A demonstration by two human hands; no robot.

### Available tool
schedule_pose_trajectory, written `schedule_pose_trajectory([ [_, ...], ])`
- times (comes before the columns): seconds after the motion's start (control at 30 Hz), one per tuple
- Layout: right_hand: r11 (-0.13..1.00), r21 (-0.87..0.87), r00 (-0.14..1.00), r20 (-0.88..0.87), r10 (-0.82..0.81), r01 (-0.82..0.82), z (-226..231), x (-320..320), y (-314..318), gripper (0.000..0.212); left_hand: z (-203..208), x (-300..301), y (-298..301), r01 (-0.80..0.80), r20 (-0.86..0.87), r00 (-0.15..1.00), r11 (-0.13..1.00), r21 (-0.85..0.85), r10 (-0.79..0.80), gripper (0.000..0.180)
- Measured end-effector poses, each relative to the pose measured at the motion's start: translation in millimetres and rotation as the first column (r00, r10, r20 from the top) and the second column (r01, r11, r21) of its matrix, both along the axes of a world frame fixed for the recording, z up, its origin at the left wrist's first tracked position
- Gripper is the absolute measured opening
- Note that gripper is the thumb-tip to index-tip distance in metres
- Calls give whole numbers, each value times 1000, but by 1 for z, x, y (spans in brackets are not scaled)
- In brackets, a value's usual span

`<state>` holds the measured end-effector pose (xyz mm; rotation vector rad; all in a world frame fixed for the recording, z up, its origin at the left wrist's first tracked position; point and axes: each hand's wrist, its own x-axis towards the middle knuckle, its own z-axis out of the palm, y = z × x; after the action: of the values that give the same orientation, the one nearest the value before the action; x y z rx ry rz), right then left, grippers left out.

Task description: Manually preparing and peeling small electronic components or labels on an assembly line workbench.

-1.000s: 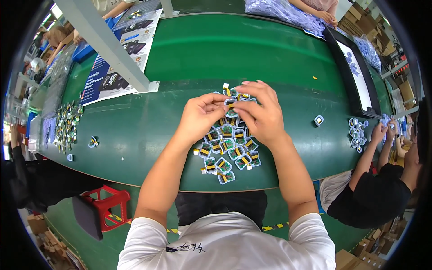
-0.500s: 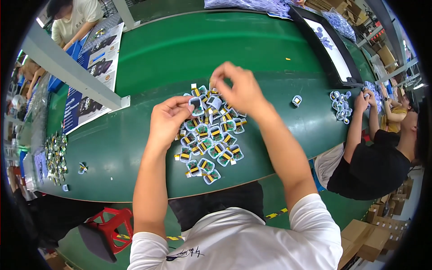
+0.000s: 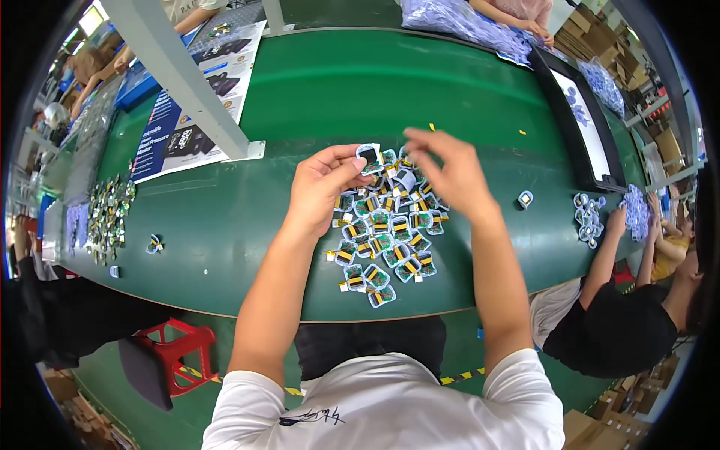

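My left hand [image 3: 324,184] is closed, pinching a small pale square casing [image 3: 369,159] with a dark part inside between thumb and fingers, above the far edge of a pile. My right hand [image 3: 454,169] hovers just right of it, fingers apart and slightly blurred, with nothing visible in them. A tiny yellow strip [image 3: 431,126] shows just beyond its fingertips; whether it lies on the table or is in the air, I cannot tell. Beneath my hands spreads the pile of similar casings [image 3: 380,222], with green circuit boards and black-and-yellow parts inside.
A lone casing [image 3: 525,199] and a cluster of pale pieces [image 3: 589,217] lie right, near a co-worker in black [image 3: 630,315]. A black-framed tray [image 3: 581,120] stands far right. Left are a metal post [image 3: 180,82], a printed sheet [image 3: 187,142] and a heap of small parts [image 3: 111,217].
The whole view has shifted, so the table sits farther right in it. My right hand's fingers have spread from a pinch, and a yellow strip now shows beyond them. My left hand keeps its casing.
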<state>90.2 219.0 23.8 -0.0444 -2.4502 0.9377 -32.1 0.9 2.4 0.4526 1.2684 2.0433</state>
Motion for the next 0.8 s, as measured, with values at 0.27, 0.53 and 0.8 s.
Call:
schedule_pose_trajectory([
  [0.27,993,40,957,-269,114,-107,-17,8,-33,23,-3,2,4,40,28,999,999,33,-41,28],
  [0.53,948,-239,967,-197,164,-210,-10,15,-41,17,-18,7,10,-36,-343,939,979,-201,-36,26],
  [0.8,934,-322,987,-82,138,-157,-15,14,-46,17,-9,15,11,61,-300,948,988,-143,-102,26],
])
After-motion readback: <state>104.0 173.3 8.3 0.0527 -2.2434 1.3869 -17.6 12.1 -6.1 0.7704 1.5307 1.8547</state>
